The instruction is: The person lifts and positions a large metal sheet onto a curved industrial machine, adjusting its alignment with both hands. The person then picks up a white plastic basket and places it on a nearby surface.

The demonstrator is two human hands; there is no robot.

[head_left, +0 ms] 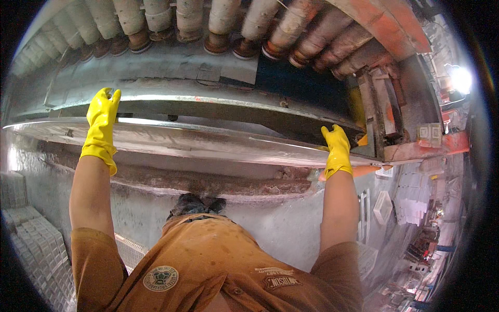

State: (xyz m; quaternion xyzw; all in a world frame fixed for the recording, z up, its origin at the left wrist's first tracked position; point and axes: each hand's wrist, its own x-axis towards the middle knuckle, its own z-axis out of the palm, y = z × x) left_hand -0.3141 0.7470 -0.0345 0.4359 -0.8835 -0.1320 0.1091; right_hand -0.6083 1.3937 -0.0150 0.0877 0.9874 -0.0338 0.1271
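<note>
My left hand [103,117], in a yellow rubber glove, reaches over the long near metal ledge [208,144]. Its fingers curl at the bright upper edge of a long metal panel [208,100], left of centre. My right hand [337,146], gloved the same way, is at that panel's right end with bent fingers and thumb raised. The gloves partly hide the contact. Between panel and ledge runs a dark, narrow gap [218,120].
A row of thick grey pipes [223,23] lines the far side. Rusty framework [384,104] stands at the right. Stacked white crates [41,249] are at lower left, and white trays [383,207] at right. A bright lamp [461,79] shines at upper right. Below lies a wet grey floor [270,223].
</note>
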